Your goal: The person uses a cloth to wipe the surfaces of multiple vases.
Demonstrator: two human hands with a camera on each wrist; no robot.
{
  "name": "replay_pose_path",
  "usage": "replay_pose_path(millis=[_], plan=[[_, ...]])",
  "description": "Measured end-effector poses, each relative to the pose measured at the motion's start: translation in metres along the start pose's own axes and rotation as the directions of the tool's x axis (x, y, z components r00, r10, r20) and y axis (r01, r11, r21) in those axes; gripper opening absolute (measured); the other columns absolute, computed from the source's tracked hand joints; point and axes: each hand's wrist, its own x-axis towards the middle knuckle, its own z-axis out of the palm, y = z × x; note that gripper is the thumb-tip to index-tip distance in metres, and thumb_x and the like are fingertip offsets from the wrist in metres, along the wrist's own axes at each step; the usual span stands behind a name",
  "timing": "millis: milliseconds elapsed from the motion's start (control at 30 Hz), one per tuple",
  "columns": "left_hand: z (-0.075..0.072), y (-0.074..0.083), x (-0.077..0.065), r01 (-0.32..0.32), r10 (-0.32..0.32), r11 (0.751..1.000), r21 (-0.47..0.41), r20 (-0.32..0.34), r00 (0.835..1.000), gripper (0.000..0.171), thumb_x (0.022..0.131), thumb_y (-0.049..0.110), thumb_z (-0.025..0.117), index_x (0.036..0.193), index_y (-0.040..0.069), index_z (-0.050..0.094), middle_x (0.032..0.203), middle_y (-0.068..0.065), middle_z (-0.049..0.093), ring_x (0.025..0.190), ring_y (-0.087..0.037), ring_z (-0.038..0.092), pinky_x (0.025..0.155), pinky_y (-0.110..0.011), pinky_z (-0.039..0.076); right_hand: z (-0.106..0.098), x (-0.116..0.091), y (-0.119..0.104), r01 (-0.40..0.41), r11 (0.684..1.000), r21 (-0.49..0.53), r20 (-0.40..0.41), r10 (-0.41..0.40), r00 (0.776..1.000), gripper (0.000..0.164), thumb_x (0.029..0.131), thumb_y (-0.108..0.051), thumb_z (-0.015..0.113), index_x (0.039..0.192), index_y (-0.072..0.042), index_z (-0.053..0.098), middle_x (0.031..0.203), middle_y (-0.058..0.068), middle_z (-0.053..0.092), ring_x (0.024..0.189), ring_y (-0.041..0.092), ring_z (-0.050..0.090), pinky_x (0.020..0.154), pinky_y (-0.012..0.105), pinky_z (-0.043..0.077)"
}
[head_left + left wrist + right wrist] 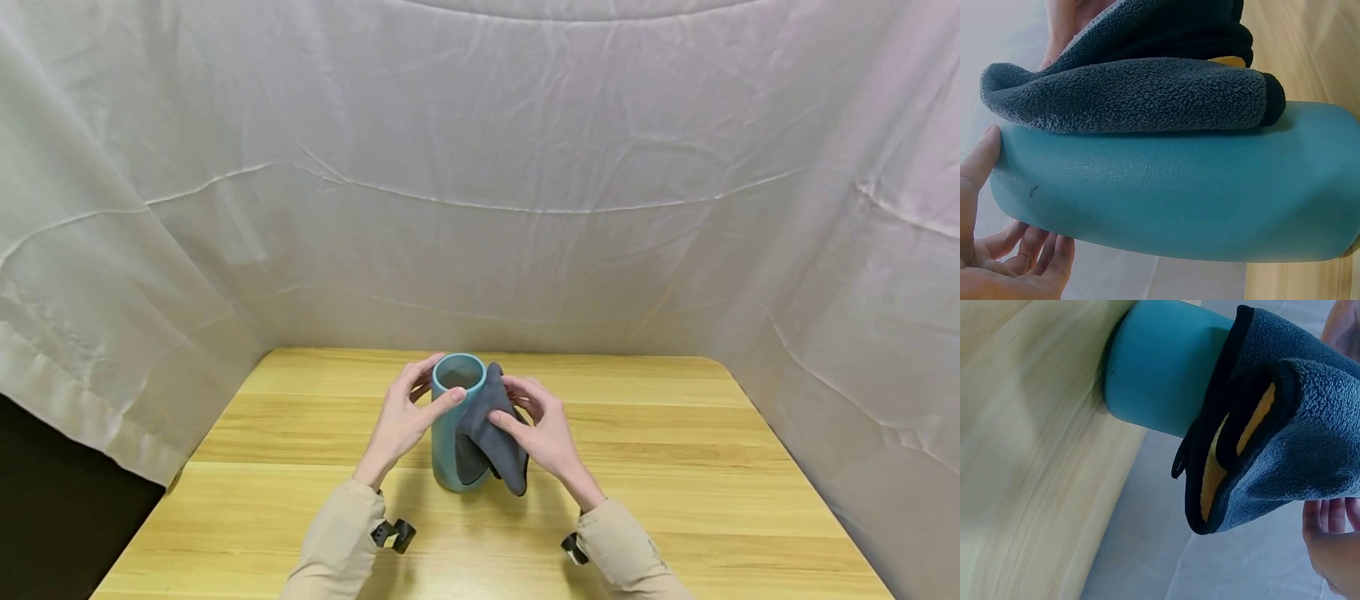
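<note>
A tall teal vase (444,450) stands upright on the table, its round mouth facing up. My left hand (397,421) holds it near the top, thumb at the near side of the rim and fingers round the far left side. In the left wrist view the vase (1166,194) shows a small dark mark near its top. A folded grey-blue towel (495,433) hangs against the vase's right side, gripped by my right hand (546,427) with the thumb on its front. Black edging and a yellow underside show on the towel (1297,437) in the right wrist view.
The light wooden table (660,475) extends to both sides and in front of the vase. Pale fabric curtains (525,250) enclose it at the back and sides. A small black device (393,534) sits at the left sleeve, and another (574,549) at the right.
</note>
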Motion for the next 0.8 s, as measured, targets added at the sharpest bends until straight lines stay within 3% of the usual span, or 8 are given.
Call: replay_pose_path(millis=[400, 667, 800], plan=[[0.000, 0.000, 0.000, 0.000, 0.000, 1.000, -0.002, 0.002, 1.000, 0.058, 0.088, 0.019, 0.079, 0.141, 0.012, 0.057, 0.135, -0.013, 0.059, 0.125, -0.030, 0.058, 0.116, -0.049, 0.044, -0.006, -0.006, 0.008, -0.078, 0.995, -0.070, 0.060, 0.082, 0.995, 0.044, 0.086, -0.003, 0.077, 0.128, 0.000, 0.064, 0.119, 0.020, 0.066, 0.106, 0.008, 0.064, 0.097, 0.029, 0.057], [0.000, 0.000, 0.000, 0.003, -0.003, 1.000, 0.008, -0.001, 1.000, 0.058, 0.087, 0.020, 0.080, 0.141, 0.013, 0.057, 0.134, -0.013, 0.059, 0.125, -0.030, 0.058, 0.116, -0.049, 0.044, -0.009, -0.011, 0.019, -0.204, 0.965, -0.162, 0.132, 0.227, 0.965, 0.045, 0.084, -0.004, 0.079, 0.126, 0.002, 0.064, 0.117, 0.021, 0.068, 0.108, 0.031, 0.067, 0.097, 0.045, 0.059], [0.000, 0.000, 0.000, 0.004, -0.004, 1.000, 0.008, 0.002, 1.000, 0.058, 0.088, 0.020, 0.079, 0.141, 0.013, 0.057, 0.135, -0.013, 0.059, 0.126, -0.030, 0.058, 0.116, -0.049, 0.044, -0.010, -0.013, 0.023, -0.228, 0.955, -0.192, 0.159, 0.259, 0.953, 0.045, 0.084, -0.006, 0.079, 0.126, 0.003, 0.063, 0.118, 0.022, 0.068, 0.106, 0.033, 0.068, 0.097, 0.050, 0.059]])
